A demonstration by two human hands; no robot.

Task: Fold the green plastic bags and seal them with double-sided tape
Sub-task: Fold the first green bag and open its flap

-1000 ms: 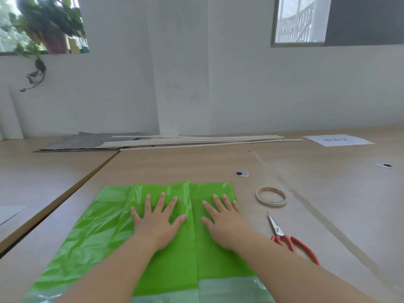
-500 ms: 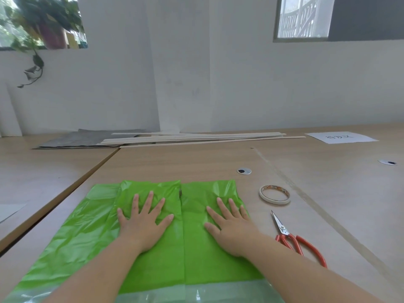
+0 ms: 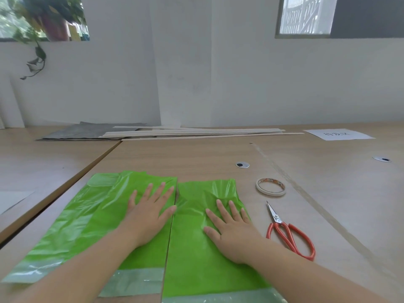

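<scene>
A green plastic bag [image 3: 91,217] lies flat on the wooden table, its two side flaps folded inward and meeting along a seam at the middle. My left hand [image 3: 148,211] presses flat on the left flap, fingers spread. On the right flap, my right hand [image 3: 231,228] presses flat as well. A pale translucent strip runs along the bag's near edge. A roll of double-sided tape [image 3: 270,186] lies right of the bag. Red-handled scissors [image 3: 286,232] lie just in front of the roll.
Long wooden strips [image 3: 196,134] and a grey sheet [image 3: 87,132] lie at the back by the wall. A white paper [image 3: 337,134] sits at the far right. Two cable grommets [image 3: 242,164] are set in the table. A seam between tables [image 3: 72,180] runs left of the bag.
Both hands have slid slightly apart across the flaps, smoothing them. The seam between the flaps has opened a little at the far end.
</scene>
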